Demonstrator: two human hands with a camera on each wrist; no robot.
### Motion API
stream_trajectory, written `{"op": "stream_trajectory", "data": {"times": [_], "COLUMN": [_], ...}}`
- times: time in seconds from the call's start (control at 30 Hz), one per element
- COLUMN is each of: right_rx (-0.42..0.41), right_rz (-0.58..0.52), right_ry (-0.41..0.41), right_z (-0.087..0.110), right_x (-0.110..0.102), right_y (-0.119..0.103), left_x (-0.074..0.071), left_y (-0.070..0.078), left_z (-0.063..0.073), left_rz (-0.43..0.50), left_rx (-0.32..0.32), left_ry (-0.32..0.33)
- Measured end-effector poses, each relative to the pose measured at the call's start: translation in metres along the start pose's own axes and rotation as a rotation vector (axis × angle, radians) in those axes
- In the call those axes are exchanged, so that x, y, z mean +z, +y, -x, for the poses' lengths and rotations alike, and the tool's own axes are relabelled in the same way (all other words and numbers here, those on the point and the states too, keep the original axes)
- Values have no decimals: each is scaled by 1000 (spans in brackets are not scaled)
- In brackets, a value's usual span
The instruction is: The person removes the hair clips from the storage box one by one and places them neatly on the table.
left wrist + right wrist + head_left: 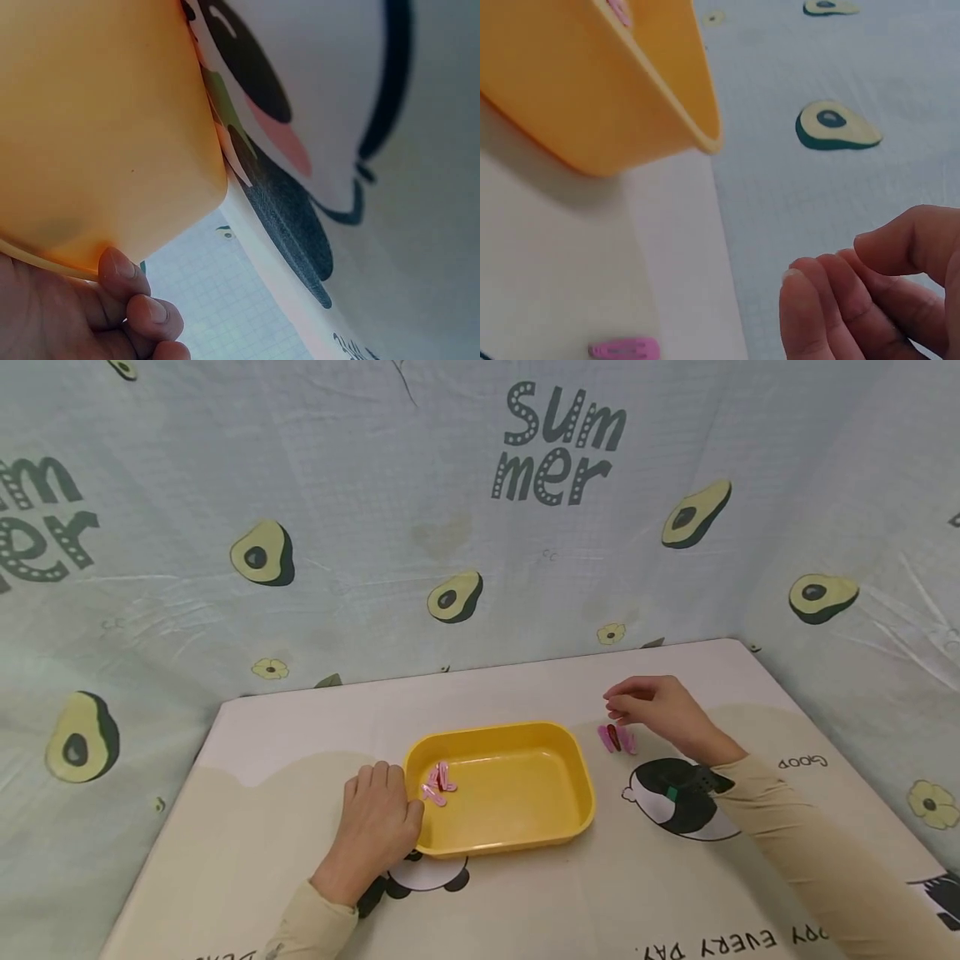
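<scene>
A yellow plastic tray [502, 843] stands mid-table with several pink snap hair clips [442, 777] and a dark red one near its left end. My left hand [381, 814] grips the tray's left rim; in the left wrist view its fingers [120, 274] bend at the rim. To the right of the tray, my right hand [660, 710] hovers with bent fingers and nothing between them. Just below its fingertips lie pink hair clips [627, 740] with a dark red hair clip [613, 737] among them. One pink clip [625, 349] shows at the bottom of the right wrist view.
The table [517, 910] wears a pale cloth printed with cartoon pandas and lettering. A light curtain [360, 485] with avocado prints hangs behind the table and at its sides.
</scene>
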State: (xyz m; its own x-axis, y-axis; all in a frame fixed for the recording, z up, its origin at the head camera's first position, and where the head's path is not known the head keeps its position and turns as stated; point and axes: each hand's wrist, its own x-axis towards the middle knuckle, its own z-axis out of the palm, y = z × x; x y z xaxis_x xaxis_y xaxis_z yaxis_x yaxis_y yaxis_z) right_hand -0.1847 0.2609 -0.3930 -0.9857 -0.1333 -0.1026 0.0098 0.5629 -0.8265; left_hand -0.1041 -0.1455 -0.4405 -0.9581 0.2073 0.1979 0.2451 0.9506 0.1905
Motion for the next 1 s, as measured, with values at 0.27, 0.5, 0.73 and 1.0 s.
{"op": "stream_trajectory", "data": {"times": [0.27, 0.5, 0.73, 1.0], "right_rx": [-41, -80, -80, -111], "right_rz": [-31, -61, -95, -154], "right_ry": [-27, -39, -70, -107], "right_z": [-2, -8, -13, -20], "right_x": [17, 34, 52, 74], "right_y": [-20, -28, -38, -50], "left_x": [1, 3, 3, 2], "left_y": [-3, -4, -3, -4], "left_z": [-1, 0, -1, 0], "left_rz": [17, 29, 33, 29], "left_rx": [-4, 0, -5, -3], "left_ry": [9, 13, 6, 16]}}
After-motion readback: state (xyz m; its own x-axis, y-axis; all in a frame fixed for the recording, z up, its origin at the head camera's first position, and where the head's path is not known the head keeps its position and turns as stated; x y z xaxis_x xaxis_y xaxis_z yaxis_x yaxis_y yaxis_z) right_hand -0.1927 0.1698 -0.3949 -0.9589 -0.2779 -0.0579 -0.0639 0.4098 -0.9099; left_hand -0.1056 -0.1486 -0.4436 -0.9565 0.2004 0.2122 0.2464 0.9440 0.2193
